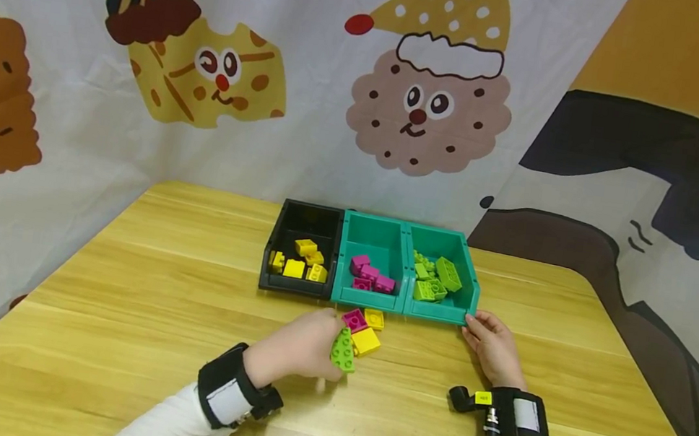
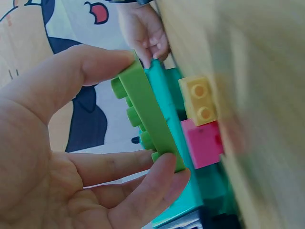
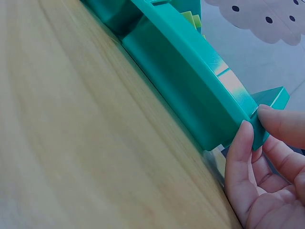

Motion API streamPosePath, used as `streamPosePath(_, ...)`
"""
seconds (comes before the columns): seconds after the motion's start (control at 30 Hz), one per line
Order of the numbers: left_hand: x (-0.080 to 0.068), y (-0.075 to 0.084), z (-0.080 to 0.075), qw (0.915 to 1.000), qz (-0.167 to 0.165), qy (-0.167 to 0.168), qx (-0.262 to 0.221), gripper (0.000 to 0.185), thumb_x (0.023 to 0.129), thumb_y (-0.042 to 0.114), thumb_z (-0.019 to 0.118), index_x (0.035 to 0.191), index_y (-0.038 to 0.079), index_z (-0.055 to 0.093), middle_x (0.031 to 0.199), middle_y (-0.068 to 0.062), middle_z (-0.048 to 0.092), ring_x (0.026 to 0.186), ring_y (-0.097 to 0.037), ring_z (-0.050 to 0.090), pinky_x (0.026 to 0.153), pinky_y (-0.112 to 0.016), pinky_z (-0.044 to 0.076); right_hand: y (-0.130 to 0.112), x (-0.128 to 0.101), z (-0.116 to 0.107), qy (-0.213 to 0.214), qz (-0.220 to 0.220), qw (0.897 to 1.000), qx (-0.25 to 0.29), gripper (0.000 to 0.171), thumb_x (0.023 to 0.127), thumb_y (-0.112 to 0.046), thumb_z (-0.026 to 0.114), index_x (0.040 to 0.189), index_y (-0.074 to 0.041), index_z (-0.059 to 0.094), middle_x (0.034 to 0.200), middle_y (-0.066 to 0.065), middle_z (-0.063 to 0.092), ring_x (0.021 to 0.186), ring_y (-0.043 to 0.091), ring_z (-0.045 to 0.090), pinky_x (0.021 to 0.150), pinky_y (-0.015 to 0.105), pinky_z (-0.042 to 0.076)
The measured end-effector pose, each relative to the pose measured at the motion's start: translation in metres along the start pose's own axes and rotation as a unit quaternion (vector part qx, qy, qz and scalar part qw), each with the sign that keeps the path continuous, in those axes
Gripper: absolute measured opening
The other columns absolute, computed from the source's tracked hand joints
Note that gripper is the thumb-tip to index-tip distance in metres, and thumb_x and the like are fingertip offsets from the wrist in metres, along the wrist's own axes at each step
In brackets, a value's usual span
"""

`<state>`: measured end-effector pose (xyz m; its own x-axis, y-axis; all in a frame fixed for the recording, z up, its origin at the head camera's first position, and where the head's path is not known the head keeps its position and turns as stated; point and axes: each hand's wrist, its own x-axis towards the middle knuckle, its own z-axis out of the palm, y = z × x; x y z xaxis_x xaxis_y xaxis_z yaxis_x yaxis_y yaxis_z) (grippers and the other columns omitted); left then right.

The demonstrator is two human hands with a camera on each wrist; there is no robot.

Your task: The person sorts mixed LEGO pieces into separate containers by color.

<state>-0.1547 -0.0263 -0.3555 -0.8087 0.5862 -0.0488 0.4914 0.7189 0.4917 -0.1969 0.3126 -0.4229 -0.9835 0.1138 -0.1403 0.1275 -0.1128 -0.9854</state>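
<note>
Between thumb and fingertips my left hand (image 1: 306, 343) pinches a green building block (image 2: 148, 114), a tapered plate with studs, held above the table in front of the bins. Just beyond it on the table lie a magenta block (image 1: 354, 320) and two yellow blocks, one flat-topped (image 1: 365, 341) and one studded (image 1: 374, 318). My right hand (image 1: 494, 348) grips the front right corner of the right-hand teal bin (image 3: 190, 90), thumb on the rim and fingers below. That bin contains several green blocks (image 1: 436, 279).
A black bin (image 1: 297, 286) with several yellow blocks stands at the left of the row. The middle teal bin (image 1: 368, 298) holds several magenta blocks. Behind the wooden table (image 1: 172, 276) hangs a printed cloth (image 1: 305, 154).
</note>
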Motion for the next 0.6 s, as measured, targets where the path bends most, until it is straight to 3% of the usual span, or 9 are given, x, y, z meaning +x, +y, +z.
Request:
streamPosePath(0.3,-0.001,0.007,-0.008,0.9998,0.009,0.015,-0.008,0.064,0.066,0.025,0.082,0.119,-0.002,0.059,0.099,-0.005,0.059,0.075,-0.010,0.051,0.065,-0.018,0.047,0.000,0.000,0.000,0.002,-0.002,1.000,-0.002,0.009,0.094,-0.012,0.057,0.089,-0.019,0.059,0.087,-0.008,0.054,0.084,0.002,0.056,0.080,0.016,0.050)
streamPosePath(0.4,-0.001,0.010,-0.009,0.9995,0.008,0.026,-0.013,0.073,0.069,0.028,0.081,0.129,-0.003,0.053,0.112,-0.010,0.060,0.084,-0.012,0.054,0.075,-0.023,0.051,0.002,0.000,0.000,0.002,-0.003,1.000,0.002,0.009,0.094,-0.011,0.058,0.089,-0.018,0.059,0.087,-0.008,0.055,0.084,0.002,0.057,0.080,0.016,0.051)
streamPosePath(0.5,0.002,0.016,-0.011,0.9988,0.018,0.043,-0.016,0.079,0.072,0.029,0.080,0.138,0.002,0.045,0.122,-0.014,0.057,0.091,-0.015,0.055,0.080,-0.027,0.051,0.002,0.000,0.000,0.001,-0.005,1.000,0.004,0.005,0.093,-0.012,0.060,0.089,-0.017,0.060,0.087,-0.008,0.055,0.084,0.003,0.057,0.081,0.017,0.051)
streamPosePath(0.6,0.007,0.024,-0.017,0.9970,0.044,0.062,-0.009,0.074,0.074,0.029,0.079,0.138,0.008,0.047,0.122,-0.013,0.057,0.094,-0.018,0.055,0.079,-0.028,0.050,0.002,0.000,-0.001,0.003,-0.007,1.000,-0.001,0.004,0.092,-0.014,0.062,0.091,-0.016,0.059,0.087,-0.008,0.054,0.084,0.003,0.056,0.081,0.017,0.051)
